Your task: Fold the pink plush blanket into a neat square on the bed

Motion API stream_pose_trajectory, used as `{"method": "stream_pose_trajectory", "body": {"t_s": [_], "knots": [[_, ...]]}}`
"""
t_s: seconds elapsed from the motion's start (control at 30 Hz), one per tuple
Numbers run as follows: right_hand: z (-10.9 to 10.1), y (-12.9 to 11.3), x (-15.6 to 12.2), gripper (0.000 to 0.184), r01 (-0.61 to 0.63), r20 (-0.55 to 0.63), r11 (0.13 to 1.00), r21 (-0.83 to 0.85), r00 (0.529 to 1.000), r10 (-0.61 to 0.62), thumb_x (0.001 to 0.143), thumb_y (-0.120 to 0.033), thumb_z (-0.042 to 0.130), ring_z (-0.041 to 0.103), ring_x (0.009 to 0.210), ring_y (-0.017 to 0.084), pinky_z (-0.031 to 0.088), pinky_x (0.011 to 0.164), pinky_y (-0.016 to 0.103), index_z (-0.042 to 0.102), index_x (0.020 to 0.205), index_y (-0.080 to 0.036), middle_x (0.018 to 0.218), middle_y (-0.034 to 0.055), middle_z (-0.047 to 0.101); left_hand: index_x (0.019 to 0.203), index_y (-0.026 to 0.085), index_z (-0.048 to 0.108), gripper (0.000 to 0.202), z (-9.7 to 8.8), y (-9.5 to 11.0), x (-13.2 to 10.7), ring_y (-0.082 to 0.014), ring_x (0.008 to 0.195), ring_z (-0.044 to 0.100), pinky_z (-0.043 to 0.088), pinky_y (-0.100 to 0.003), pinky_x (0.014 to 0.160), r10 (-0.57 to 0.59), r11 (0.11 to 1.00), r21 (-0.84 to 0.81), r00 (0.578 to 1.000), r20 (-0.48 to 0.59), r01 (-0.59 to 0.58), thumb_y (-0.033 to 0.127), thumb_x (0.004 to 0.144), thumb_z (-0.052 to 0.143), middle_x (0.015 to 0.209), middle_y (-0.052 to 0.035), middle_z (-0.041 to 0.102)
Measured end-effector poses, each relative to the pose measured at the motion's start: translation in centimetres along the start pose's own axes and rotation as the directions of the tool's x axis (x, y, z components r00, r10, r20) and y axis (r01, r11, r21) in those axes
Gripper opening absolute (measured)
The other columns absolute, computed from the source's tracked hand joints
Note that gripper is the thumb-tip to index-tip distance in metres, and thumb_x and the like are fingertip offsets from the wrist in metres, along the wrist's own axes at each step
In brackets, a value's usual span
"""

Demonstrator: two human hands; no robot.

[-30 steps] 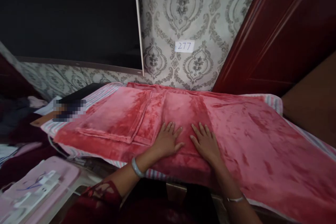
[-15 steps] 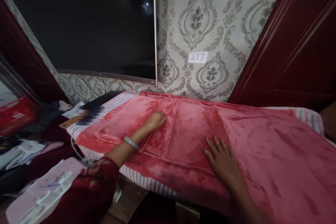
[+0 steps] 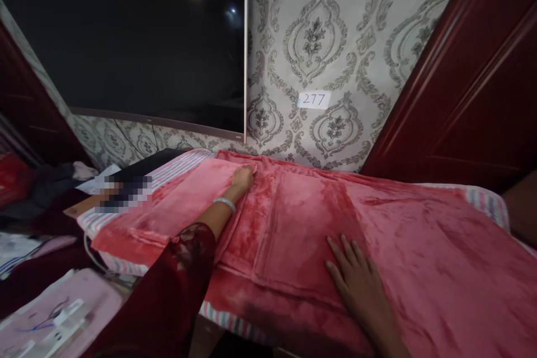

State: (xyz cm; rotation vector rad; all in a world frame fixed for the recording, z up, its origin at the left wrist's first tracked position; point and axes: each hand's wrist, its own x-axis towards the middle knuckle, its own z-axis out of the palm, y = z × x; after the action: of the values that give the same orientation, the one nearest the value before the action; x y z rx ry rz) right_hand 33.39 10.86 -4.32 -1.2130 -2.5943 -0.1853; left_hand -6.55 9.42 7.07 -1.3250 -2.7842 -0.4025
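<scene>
A red plush cloth [image 3: 419,246] with folded panels covers a table. My left hand [image 3: 242,178] reaches across to the far upper corner of the left folded panel [image 3: 188,201], fingers curled on the fabric edge; a pale bangle sits on that wrist. My right hand [image 3: 356,277] lies flat with fingers spread on the near edge of the middle panel [image 3: 310,218].
A striped sheet [image 3: 180,165] shows under the cloth. A dark screen [image 3: 126,39] hangs on the patterned wall, beside a paper label reading 277 [image 3: 314,99]. A red door [image 3: 461,78] stands at right. Clothes and a pink case [image 3: 54,313] lie at left.
My left hand left the near middle of the cloth and slid up and left to the far corner of the left panel. My right hand stayed flat near the front edge.
</scene>
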Motion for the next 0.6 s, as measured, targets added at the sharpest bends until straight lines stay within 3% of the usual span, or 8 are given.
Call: {"method": "stream_pose_trajectory", "body": {"t_s": [0.17,0.27,0.33,0.43,0.53,0.6], "knots": [[0.5,0.1,-0.1,0.061,-0.003,-0.030,1.000,0.017,1.000,0.004,0.101,-0.047,0.034,0.036,0.151,0.033,0.031,0.120,0.056,0.048,0.157,-0.025,0.163,0.0086,0.042,0.113,0.016,0.075,0.029,0.6,-0.8,0.6,-0.0236,0.107,0.071,0.053,-0.028,0.093,0.119,0.993,-0.019,0.992,0.032,-0.118,0.020,0.090,0.058,0.115,-0.0118,0.077],[0.7,0.1,-0.3,0.062,0.000,-0.047,1.000,0.014,0.999,0.001,0.100,-0.047,0.034,0.037,0.150,0.033,0.032,0.119,0.056,0.048,0.156,-0.024,0.163,0.0088,0.043,0.119,0.017,0.074,0.037,0.0,-1.6,1.9,-0.0224,0.114,0.068,0.052,-0.030,0.099,0.132,0.991,-0.026,0.991,-0.011,-0.132,0.024,0.098,0.045,0.123,-0.0105,0.075],[0.8,0.1,-0.3,0.062,0.008,-0.060,1.000,0.013,0.998,-0.007,0.100,-0.047,0.034,0.037,0.150,0.033,0.032,0.119,0.056,0.050,0.155,-0.024,0.162,0.0083,0.044,0.129,0.015,0.070,0.043,-0.1,-2.2,2.8,-0.0275,0.126,0.062,0.048,-0.039,0.107,0.091,0.996,-0.005,0.995,-0.042,-0.092,0.023,0.098,0.041,0.135,-0.0157,0.068],[1.0,0.2,-0.5,0.061,0.017,-0.086,1.000,0.017,0.996,-0.016,0.100,-0.048,0.033,0.037,0.151,0.032,0.034,0.119,0.056,0.051,0.155,-0.025,0.161,0.0077,0.046,0.142,0.016,0.061,0.050,0.7,-2.8,3.4,-0.0400,0.144,0.045,0.036,-0.060,0.116,0.028,0.999,0.044,1.000,-0.011,-0.027,0.033,0.097,0.047,0.152,-0.0206,0.054],[1.2,0.3,-0.6,0.061,0.026,-0.110,0.999,0.025,0.994,-0.023,0.100,-0.047,0.033,0.037,0.150,0.032,0.035,0.118,0.056,0.052,0.154,-0.025,0.159,0.0080,0.048,0.154,0.024,0.049,0.060,2.4,-3.1,3.3,-0.0461,0.154,0.026,0.021,-0.074,0.117,0.019,0.997,0.079,0.998,0.053,-0.023,0.047,0.099,0.042,0.166,-0.0161,0.037],[1.4,0.4,-0.6,0.061,0.029,-0.124,0.999,0.031,0.992,-0.025,0.100,-0.047,0.033,0.037,0.150,0.032,0.034,0.118,0.057,0.052,0.153,-0.026,0.159,0.0080,0.048,0.159,0.028,0.041,0.062,3.1,-3.2,3.2,-0.0428,0.157,0.019,0.015,-0.073,0.120,0.061,0.994,0.088,0.994,0.089,-0.069,0.050,0.102,0.035,0.170,-0.0107,0.030]]}}
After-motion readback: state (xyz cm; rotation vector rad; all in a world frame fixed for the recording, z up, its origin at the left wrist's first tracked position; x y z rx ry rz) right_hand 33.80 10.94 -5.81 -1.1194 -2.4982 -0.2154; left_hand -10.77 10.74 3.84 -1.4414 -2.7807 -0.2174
